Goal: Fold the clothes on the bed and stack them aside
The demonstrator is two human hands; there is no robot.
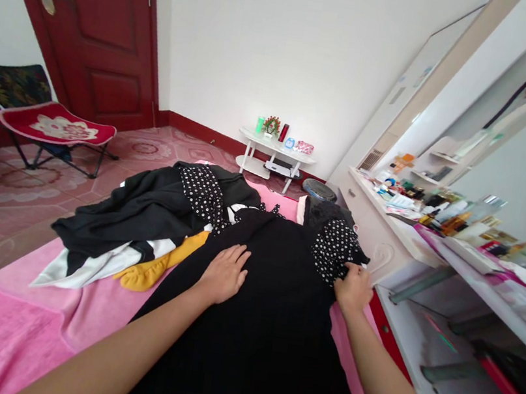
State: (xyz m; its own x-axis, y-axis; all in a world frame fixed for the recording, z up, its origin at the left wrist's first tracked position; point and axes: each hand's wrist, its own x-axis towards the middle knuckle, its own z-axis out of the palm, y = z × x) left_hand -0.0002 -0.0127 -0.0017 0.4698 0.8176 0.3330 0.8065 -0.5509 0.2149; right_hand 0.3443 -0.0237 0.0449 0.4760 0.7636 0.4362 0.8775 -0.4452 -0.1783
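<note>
A black dress with polka-dot sleeves lies spread over a pink blanket. My left hand rests flat on the left side of its bodice, fingers stretched out. At the right edge my right hand has its fingers closed on the dotted sleeve; the fingertips are partly hidden by the cloth. Left of the dress sits a pile of black clothes, with white cloth and a yellow garment beneath. Dark lacy cloth lies beyond the right sleeve.
A cluttered dressing table with bottles and a mirror stands close on the right, shelves below. A low white table holding small items is by the far wall. A red folding chair stands left, near the door.
</note>
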